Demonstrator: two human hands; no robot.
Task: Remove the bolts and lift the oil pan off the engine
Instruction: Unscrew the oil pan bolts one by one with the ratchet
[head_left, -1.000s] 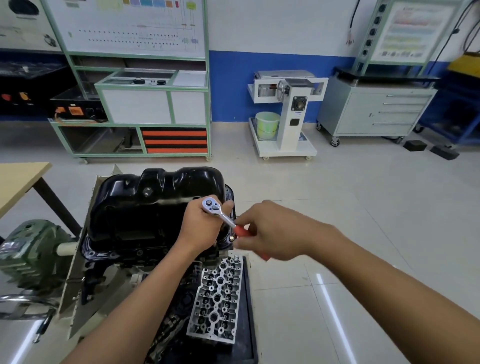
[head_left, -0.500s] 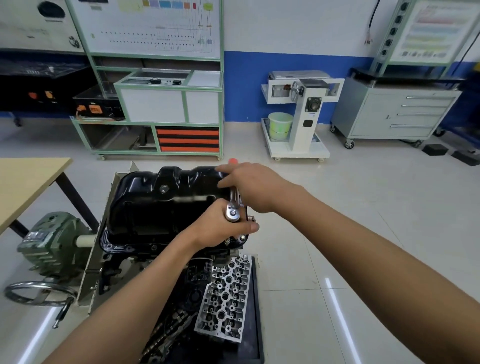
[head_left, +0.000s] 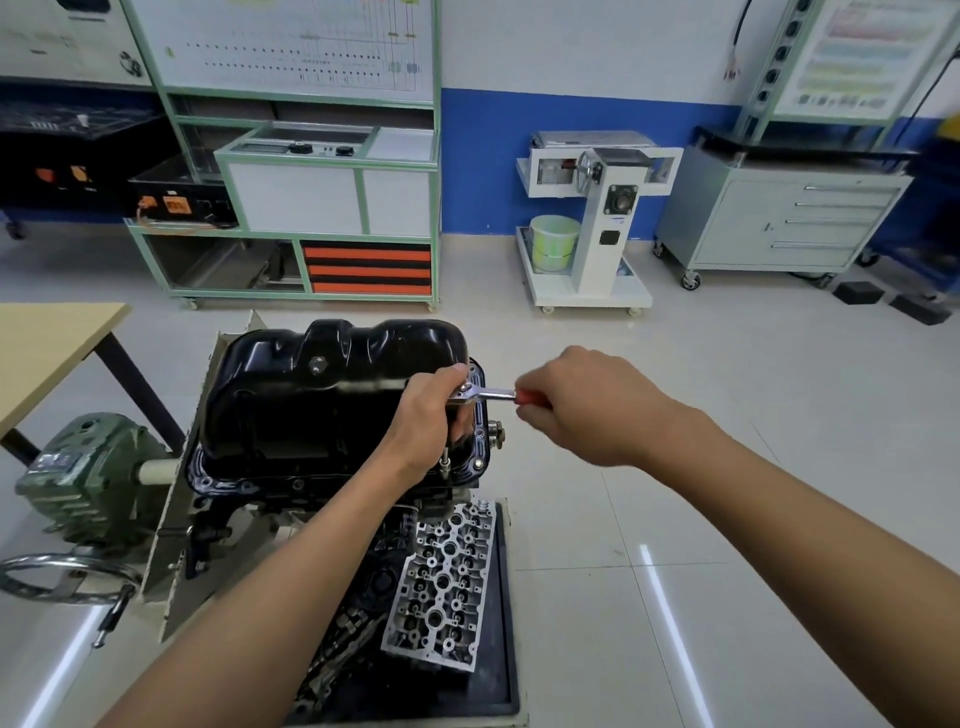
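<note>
The left hand (head_left: 423, 415) was curled round the head end of the ratchet (head_left: 488, 395), above the right flange of the pan (head_left: 322, 400). An extension (head_left: 444, 464) dropped from under the palm to that flange; whether it sat on a bolt I could not tell. The right hand (head_left: 587, 405) gripped the ratchet's red handle, which stuck out level to the right, off the side of the engine (head_left: 291, 499). The hands were near each other, with a short bare stretch of chrome shank between them. The black pan sat on the upturned engine, flange down. Below it a cylinder head (head_left: 444, 582) lay on a black tray (head_left: 501, 649). A green gearbox (head_left: 88, 478) with a handwheel (head_left: 57, 574) stood to the left.
</note>
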